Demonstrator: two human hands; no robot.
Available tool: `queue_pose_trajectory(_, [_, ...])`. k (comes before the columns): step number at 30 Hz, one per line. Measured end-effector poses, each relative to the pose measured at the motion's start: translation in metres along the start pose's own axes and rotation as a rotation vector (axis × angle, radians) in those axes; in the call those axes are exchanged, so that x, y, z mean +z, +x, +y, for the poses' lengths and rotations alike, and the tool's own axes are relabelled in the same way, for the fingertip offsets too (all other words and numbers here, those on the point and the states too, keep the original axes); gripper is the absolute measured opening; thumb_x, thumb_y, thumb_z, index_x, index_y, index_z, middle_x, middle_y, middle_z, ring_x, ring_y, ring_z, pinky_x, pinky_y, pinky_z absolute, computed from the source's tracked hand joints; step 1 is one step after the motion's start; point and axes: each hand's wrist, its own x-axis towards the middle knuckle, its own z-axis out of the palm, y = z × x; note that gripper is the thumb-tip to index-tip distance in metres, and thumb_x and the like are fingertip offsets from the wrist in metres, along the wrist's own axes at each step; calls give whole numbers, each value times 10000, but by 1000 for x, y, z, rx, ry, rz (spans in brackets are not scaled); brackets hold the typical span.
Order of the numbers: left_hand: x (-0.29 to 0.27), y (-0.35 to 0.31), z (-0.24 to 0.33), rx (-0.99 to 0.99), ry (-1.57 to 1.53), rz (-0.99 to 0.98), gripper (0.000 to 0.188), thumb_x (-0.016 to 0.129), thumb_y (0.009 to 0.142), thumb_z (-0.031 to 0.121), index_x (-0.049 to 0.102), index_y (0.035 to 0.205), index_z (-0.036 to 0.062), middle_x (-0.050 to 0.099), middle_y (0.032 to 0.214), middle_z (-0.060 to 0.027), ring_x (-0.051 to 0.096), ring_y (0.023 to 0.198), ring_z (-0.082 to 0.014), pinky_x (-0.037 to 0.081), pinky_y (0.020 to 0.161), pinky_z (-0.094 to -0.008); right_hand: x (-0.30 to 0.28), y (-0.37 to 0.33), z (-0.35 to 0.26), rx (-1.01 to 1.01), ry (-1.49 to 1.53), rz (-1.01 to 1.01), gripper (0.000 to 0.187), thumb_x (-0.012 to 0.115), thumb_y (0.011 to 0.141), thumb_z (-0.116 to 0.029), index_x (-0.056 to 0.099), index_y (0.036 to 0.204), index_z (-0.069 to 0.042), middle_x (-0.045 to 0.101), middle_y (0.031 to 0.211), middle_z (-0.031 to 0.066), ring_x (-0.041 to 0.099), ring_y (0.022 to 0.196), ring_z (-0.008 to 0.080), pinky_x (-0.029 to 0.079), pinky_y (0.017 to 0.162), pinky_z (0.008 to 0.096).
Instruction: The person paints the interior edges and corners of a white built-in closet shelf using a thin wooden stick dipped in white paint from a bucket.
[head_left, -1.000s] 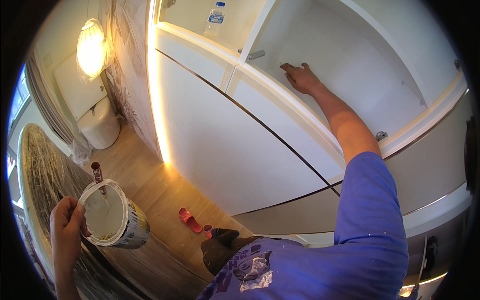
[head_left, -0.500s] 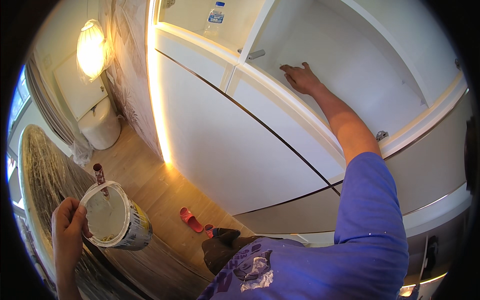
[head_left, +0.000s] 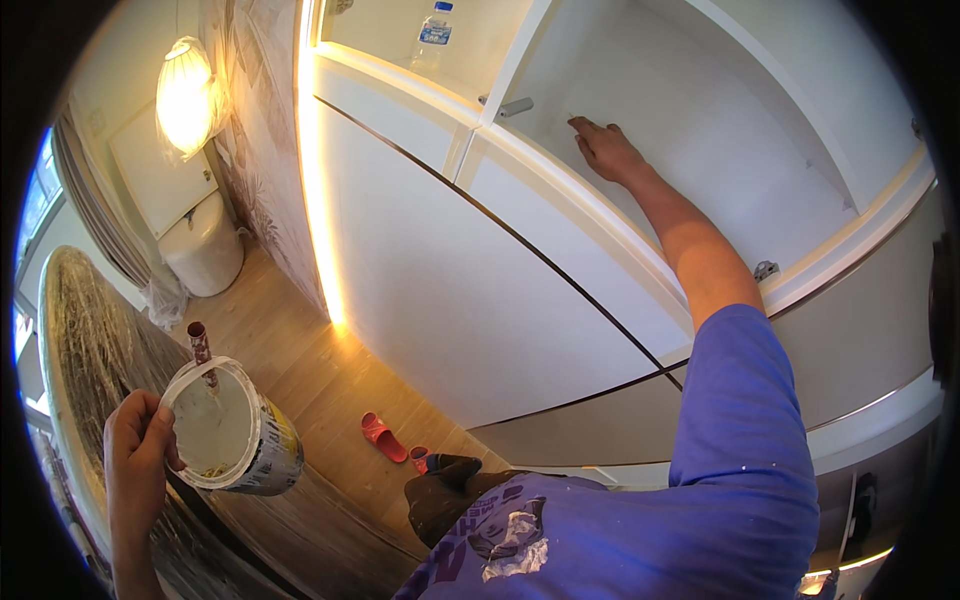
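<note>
My left hand [head_left: 140,450] grips the rim of a round bucket [head_left: 268,440] at the lower left. The bucket is tilted toward me and pale inside, with a stained outer wall. A reddish-brown, paint-marked handle [head_left: 200,345] sticks up over its far rim; its lower end goes down inside. My right arm reaches into an open white cabinet compartment [head_left: 690,110]. There my right hand [head_left: 608,152] has its fingers apart, the index finger stretched toward the white inner panel. Nothing I can make out is held in it, and its palm side is hidden.
A plastic bottle [head_left: 432,38] stands in the neighbouring compartment. A grey cylindrical fitting [head_left: 516,107] juts from the divider, and a metal hinge [head_left: 766,271] sits on the near edge. Red slippers [head_left: 383,438] lie on the wooden floor [head_left: 290,350]. A plastic-wrapped lamp [head_left: 186,100] hangs at left.
My right hand has shifted slightly farther and to the right along the inner panel. My left hand still holds the bucket in almost the same place.
</note>
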Motion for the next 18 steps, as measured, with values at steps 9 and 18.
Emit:
queue_pose_trajectory(9, [-2, 0, 1, -12, 8, 0, 207, 578, 1030, 118, 564, 847, 23, 493, 659, 1, 473, 547, -69, 422, 506, -245, -12, 0, -18, 87, -102, -199, 417, 407, 1113, -236, 479, 1508, -125, 602, 1479, 106, 604, 1301, 317, 282, 1215, 607])
queue_pose_trajectory(18, [-2, 0, 3, -23, -2, -23, 202, 578, 1032, 121, 564, 857, 22, 498, 673, 2, 478, 557, -70, 428, 511, -242, -7, 1, -17, 36, -142, -262, 418, 417, 1106, -240, 502, 1503, -137, 639, 1430, 91, 622, 1278, 302, 239, 1219, 650])
